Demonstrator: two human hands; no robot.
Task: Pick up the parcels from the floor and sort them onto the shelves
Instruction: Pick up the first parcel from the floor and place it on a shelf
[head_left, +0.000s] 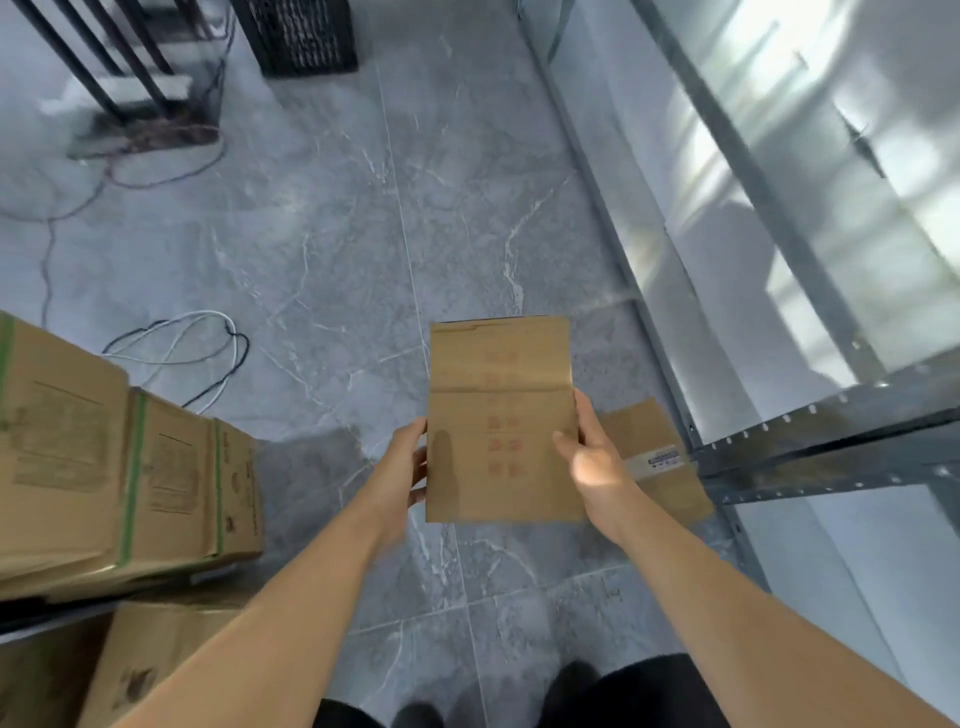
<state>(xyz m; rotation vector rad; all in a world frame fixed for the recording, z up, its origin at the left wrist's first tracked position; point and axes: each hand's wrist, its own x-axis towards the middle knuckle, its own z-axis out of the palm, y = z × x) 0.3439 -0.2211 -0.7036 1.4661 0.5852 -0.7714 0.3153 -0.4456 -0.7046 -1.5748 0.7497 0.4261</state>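
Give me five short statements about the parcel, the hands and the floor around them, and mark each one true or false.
1. Both hands hold the brown parcel. True: the left hand and the right hand grip its sides.
2. The parcel rests on the shelf. False: it is held above the floor.
3. A second parcel lies on the floor by the shelf. True.
4. The stacked cartons stand to the person's right. False: they stand to the left.
5. The looped cables lie on top of the cartons. False: they lie on the floor.
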